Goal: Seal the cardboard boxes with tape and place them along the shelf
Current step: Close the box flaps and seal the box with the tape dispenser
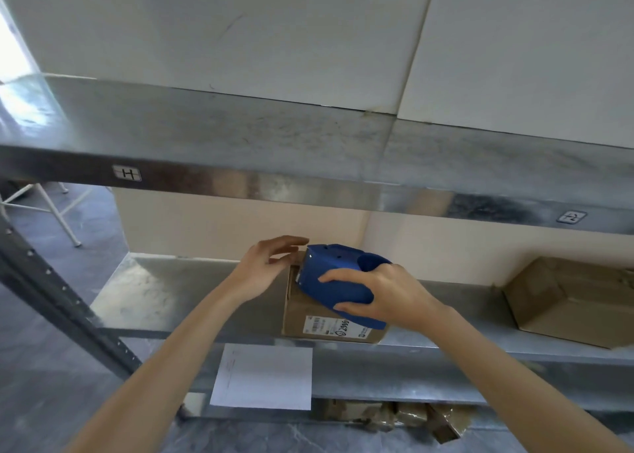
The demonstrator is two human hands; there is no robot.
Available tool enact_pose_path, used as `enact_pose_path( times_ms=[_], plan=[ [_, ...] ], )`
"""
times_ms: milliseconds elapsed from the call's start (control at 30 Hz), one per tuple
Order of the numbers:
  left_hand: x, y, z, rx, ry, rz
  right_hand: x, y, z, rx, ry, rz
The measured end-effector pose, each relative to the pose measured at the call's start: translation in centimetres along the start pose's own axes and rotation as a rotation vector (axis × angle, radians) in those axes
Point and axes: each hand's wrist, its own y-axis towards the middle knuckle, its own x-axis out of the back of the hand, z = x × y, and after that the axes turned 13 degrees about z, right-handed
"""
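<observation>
Sealing step, by the look of it: on the shelf (144, 301), steadies the cardboard box (302, 315) with the left hand (267, 267), fingers straight and loose at its far top edge, and presses the blue tape dispenser (338, 274) onto the box top, right hand (387, 294) wrapped around it. Next, likely: draw the dispenser along the seam, hold the box from sliding, then cut. Farther right, well apart, 1 other box (566, 301) on the same shelf.

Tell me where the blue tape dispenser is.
Head view, centre: the blue tape dispenser rests on the cardboard box on the middle shelf, gripped by the right hand.
</observation>
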Motion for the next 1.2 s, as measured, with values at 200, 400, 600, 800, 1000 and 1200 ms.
enact_pose_path(
  times_ms=[200, 400, 600, 800, 1000, 1200],
  plan=[
    [-0.7, 0.1, -0.4, -0.048, -0.021, 0.108, 0.4, -1.0, 0.5, 0.055, -0.004, -0.063],
    [-0.7, 0.7, -0.7, -0.058, -0.032, 0.065, 0.8, -1.4, 1.1, 0.079, -0.018, -0.069],
    [-0.7, 0.8, -0.7, -0.046, -0.025, 0.071, 1.2, -1.6, 1.4, 0.061, -0.026, -0.036],
    [-1.1, 0.9, -0.7, -0.039, -0.05, 0.039, 1.6, -1.6, 1.3, 0.077, -0.029, -0.05],
    [-1.7, 1.0, -0.6, -0.032, -0.097, -0.033, 1.9, -1.3, 1.0, 0.029, 0.002, -0.025],
    [-1.7, 1.4, -0.8, -0.013, -0.142, -0.155, 2.8, -0.6, 0.2, 0.005, -0.008, 0.018]
  ],
)
